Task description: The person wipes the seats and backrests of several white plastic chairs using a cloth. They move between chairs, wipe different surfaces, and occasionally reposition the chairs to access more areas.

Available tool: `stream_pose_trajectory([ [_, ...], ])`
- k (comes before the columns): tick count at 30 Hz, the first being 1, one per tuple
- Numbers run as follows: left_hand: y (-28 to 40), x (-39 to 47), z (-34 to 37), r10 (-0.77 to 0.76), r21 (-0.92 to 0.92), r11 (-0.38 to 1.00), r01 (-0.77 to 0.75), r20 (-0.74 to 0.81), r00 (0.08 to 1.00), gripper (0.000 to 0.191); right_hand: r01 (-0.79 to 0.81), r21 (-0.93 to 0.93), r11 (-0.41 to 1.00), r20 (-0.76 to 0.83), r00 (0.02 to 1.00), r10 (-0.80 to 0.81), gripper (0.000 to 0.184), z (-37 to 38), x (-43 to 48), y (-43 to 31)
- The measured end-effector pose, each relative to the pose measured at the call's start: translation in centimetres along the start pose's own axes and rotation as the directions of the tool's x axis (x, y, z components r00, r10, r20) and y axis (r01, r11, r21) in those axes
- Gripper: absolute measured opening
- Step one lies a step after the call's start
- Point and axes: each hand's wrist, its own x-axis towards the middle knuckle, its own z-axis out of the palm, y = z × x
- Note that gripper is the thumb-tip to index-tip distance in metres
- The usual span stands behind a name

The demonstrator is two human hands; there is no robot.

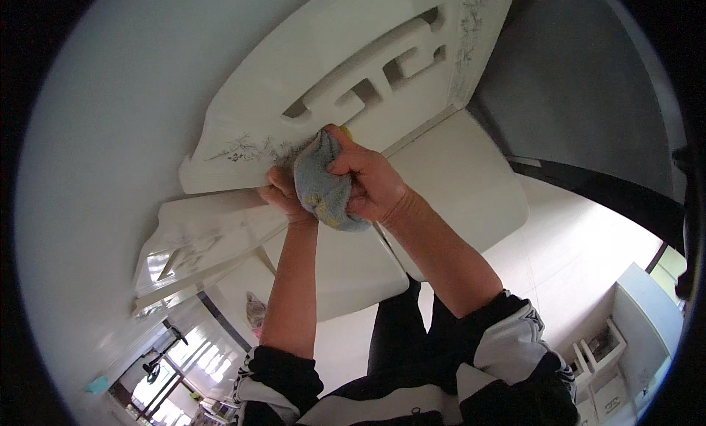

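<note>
A bunched blue-grey cloth (325,177) with yellow patches is gripped in my right hand (369,175), its thumb and fingers pressed into the fabric. My left hand (284,191) is against the cloth's left side with curled fingers. The cloth covers part of that hand, so its hold cannot be made out. Behind both hands rises a glossy white seat backrest (248,106) with angular cut-outs and a dark floral print. Below them lie a white seat panel (463,172) and another white seat panel (342,271), divided by a narrow gap.
A second white printed backrest (204,238) adjoins at the left, beside the pale wall (110,150). A large dark grey panel (562,84) stands at the right. White furniture with a slatted front (601,349) is at lower right. Pale floor (573,233) shows beyond the seats.
</note>
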Motion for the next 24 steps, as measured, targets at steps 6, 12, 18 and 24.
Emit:
stream_pose_trajectory([
  [6, 1.7, 0.1, 1.4, -0.162, -0.205, 0.972, 0.118, -0.211, 0.964, 0.045, 0.095, -0.594, 0.799, -0.128, 0.969, -0.210, 0.067, 0.5, 1.0, 1.7],
  [12, 7.2, -1.5, 4.4, 0.197, 0.333, 0.937, -0.108, -0.247, 0.949, 0.036, -0.085, -0.959, -0.271, 0.028, 0.921, -0.389, 0.064, -2.3, 1.7, -0.3],
  [18, 7.9, -1.4, 3.9, 0.122, 0.322, 0.943, -0.081, -0.111, 0.986, 0.039, -0.351, -0.408, -0.843, 0.300, 0.821, -0.487, 0.070, -3.9, -1.7, -5.8],
  [24, 7.7, -1.5, 4.8, 0.209, 0.210, 0.962, -0.177, -0.146, 0.967, 0.038, -0.352, -0.630, -0.692, 0.277, 0.730, -0.624, 0.071, -5.2, 1.5, -2.3],
])
